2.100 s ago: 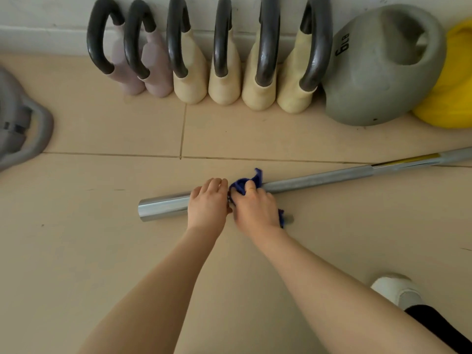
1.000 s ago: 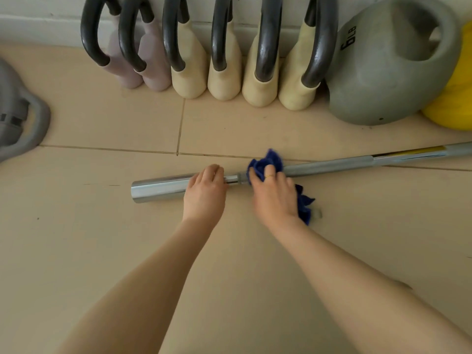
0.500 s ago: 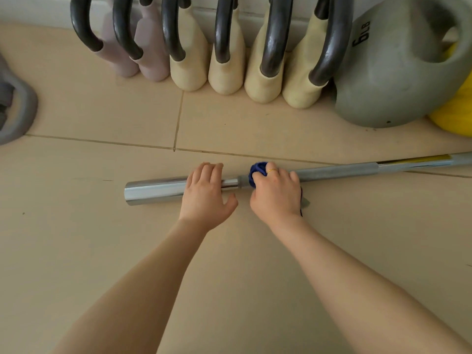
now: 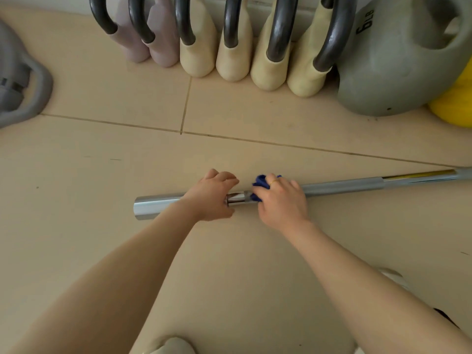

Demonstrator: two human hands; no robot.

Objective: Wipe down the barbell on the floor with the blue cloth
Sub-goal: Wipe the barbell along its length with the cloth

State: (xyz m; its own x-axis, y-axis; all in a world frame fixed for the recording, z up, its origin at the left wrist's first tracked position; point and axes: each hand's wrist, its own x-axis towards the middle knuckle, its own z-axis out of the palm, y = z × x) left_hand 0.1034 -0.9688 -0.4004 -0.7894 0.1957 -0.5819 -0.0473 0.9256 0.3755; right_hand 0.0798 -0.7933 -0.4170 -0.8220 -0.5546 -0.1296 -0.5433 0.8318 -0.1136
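Barbell point(image 4: 342, 187) lies on tiled floor point(image 4: 102, 175), chrome sleeve end at left, shaft running right and slightly up out of view. Left hand point(image 4: 212, 198) grips sleeve near collar, fingers curled over top. Right hand point(image 4: 281, 200) just beside it, curled round shaft with blue cloth point(image 4: 260, 183) bunched under fingers. Kettlebells point(image 4: 229, 47) in row by wall; grey one point(image 4: 398, 72) marked 6LB, yellow one point(image 4: 454, 106) beside it.

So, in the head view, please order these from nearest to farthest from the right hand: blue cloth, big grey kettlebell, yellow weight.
From the right hand:
1. Blue cloth, under its fingers on the barbell.
2. Big grey kettlebell, far right, by the wall.
3. Yellow weight, right edge, behind the kettlebell.
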